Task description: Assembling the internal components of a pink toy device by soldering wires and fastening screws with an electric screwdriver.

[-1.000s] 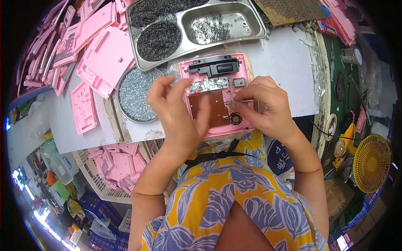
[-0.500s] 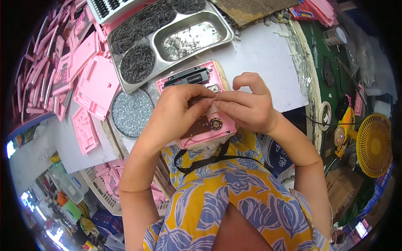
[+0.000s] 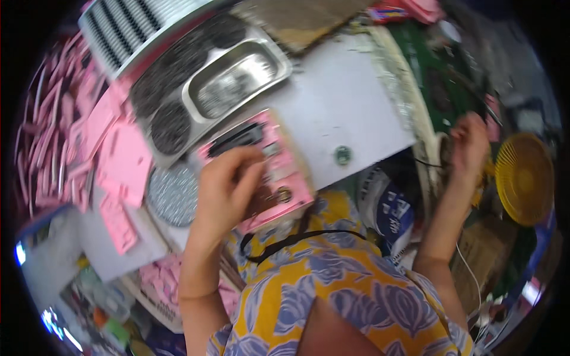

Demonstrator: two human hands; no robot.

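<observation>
L hand (image 3: 222,187) over L part of pink housing (image 3: 301,196); fingers part-curled, thumb apart from index, can't tell if gripping anything. Housing at near edge of desk (image 3: 350,113), w/ blk module (image 3: 237,140) at far end, brown board (image 3: 259,204) partly hidden by hand, round part (image 3: 284,194) nr R corner. R hand (image 3: 472,145) well off to R, nr yellow fan (image 3: 523,178); fingers bent, blurry, can't tell if holding smth. Steel tray (image 3: 279,72) just beyond housing.
</observation>
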